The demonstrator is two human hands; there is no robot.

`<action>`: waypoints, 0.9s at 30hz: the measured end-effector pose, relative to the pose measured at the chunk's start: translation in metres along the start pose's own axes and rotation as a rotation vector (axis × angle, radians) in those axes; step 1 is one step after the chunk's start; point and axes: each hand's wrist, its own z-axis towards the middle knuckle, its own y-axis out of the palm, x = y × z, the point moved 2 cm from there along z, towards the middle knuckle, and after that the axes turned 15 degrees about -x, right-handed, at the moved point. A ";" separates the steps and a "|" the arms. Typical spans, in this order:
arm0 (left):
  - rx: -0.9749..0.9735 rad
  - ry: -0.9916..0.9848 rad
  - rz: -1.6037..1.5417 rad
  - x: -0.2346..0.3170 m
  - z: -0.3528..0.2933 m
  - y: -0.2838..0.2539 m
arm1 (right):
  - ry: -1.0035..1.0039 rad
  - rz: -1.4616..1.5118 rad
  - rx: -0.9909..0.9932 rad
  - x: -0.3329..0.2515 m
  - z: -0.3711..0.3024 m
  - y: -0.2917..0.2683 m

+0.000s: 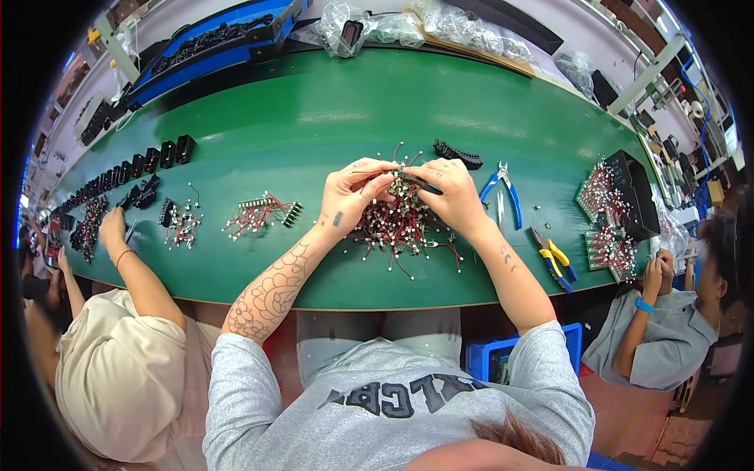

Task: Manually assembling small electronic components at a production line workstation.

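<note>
Both hands meet over a heap of thin red and black wires with small white connectors on the green table. The fingers of my left hand are pinched together at the heap's far edge; what they grip is too small to make out. Close beside it, my right hand has its fingers closed around a dark, slim piece, partly hidden by the fingers. Just beyond the right hand lies a black ridged strip.
Right of the heap lie blue-handled cutters and yellow-and-blue pliers. Wired boards lie by a black bin at the right. A smaller wired cluster is at left. Co-workers sit on both sides; one hand reaches over the table.
</note>
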 end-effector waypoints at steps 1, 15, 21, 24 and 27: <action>0.005 -0.011 -0.024 -0.001 0.000 0.000 | -0.001 -0.004 0.006 0.000 0.000 0.000; -0.014 -0.112 -0.171 -0.001 0.003 -0.013 | -0.013 0.121 0.018 0.000 0.001 -0.003; -0.173 0.005 0.740 0.014 0.004 -0.027 | 0.073 -0.320 0.044 0.007 -0.001 -0.020; -0.152 -0.026 0.678 0.020 0.003 -0.019 | 0.062 -0.339 0.070 0.010 0.000 -0.022; -0.130 -0.056 0.619 0.021 0.005 -0.012 | 0.050 -0.358 0.099 0.010 -0.001 -0.022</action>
